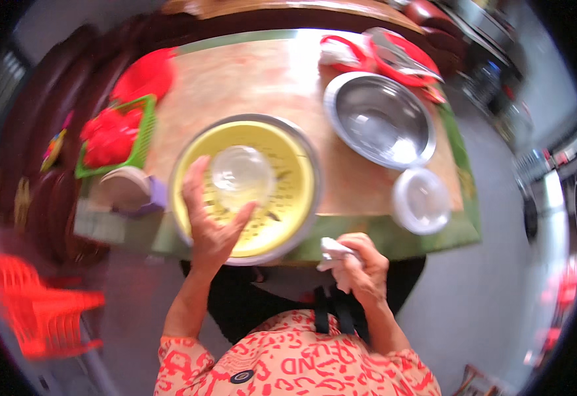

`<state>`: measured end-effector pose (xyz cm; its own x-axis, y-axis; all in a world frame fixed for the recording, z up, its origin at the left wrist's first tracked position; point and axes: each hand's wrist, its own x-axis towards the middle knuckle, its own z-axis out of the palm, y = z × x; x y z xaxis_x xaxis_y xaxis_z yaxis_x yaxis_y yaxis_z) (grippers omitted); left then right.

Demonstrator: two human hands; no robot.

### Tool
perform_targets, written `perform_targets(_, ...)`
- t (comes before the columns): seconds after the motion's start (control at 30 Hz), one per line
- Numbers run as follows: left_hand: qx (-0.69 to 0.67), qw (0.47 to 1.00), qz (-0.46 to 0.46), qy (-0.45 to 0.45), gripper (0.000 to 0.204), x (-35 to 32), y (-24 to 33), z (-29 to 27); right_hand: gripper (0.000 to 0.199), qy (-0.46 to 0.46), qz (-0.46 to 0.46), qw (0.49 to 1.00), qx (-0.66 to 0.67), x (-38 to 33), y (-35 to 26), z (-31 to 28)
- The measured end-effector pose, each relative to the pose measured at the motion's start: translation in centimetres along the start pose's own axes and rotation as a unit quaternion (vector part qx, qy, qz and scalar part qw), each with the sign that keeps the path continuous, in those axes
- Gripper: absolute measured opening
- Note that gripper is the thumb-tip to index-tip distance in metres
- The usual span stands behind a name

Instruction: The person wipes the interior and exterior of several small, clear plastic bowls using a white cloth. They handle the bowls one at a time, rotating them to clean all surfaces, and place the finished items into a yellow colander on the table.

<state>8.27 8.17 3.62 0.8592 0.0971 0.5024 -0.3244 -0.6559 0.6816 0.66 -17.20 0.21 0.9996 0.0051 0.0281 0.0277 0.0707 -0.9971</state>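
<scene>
My left hand (210, 228) is over a yellow colander (295, 218), its thumb and fingers spread around a clear round bowl (242, 173). The bowl looks blurred, and its underside is hidden. The colander sits inside a wider metal basin (316, 158) at the front of the table. My right hand (366, 270), near the table's front edge, is closed around a crumpled white cloth (338, 259). To its upper right stands a translucent round plastic tub (421, 201).
Behind the tub is a large steel bowl (384, 122), with red baskets (404, 56) beyond. A green basket (144, 135) of red bags and a round container (127, 188) stand on the left of the table (255, 79). Red plastic chairs (41, 307) are at lower left.
</scene>
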Motion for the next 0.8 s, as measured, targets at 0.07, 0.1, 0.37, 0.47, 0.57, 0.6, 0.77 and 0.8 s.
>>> perform_targets(0.07,-0.024,0.999,0.024,-0.02,0.068,-1.2,2.8,0.7,0.015,-0.01,0.003,1.0,-0.014,-0.8,-0.4,-1.3)
perform_targets(0.1,-0.058,0.996,0.05,-0.053,0.06,-1.9,3.9,1.6,0.011,-0.011,0.013,1.0,0.008,-1.5,0.3,-2.1)
perform_targets(0.37,-0.173,0.956,0.078,-0.222,0.024,-3.8,9.7,10.4,0.018,0.17,0.078,0.982,0.017,-4.7,-1.8,-7.7)
perform_targets(0.47,-0.124,0.964,-0.01,-0.236,0.031,-0.9,11.8,14.5,0.014,0.291,0.02,0.954,-0.066,-4.1,-1.0,-11.9)
perform_targets(0.57,-0.076,0.962,-0.039,-0.259,0.04,1.2,12.8,17.3,0.017,0.313,-0.01,0.947,-0.078,-2.7,-1.6,-14.7)
perform_targets(0.6,-0.075,0.957,-0.047,-0.275,0.041,1.8,13.0,17.9,0.018,0.309,-0.003,0.948,-0.076,-2.1,-2.4,-15.3)
perform_targets(0.77,-0.064,0.945,-0.056,-0.317,0.039,2.6,12.5,20.1,0.022,0.229,0.021,0.966,-0.122,1.6,-3.4,-18.0)
perform_targets(0.8,-0.05,0.945,-0.048,-0.319,0.037,2.9,12.5,20.1,0.023,0.206,0.037,0.971,-0.117,2.1,-3.6,-18.3)
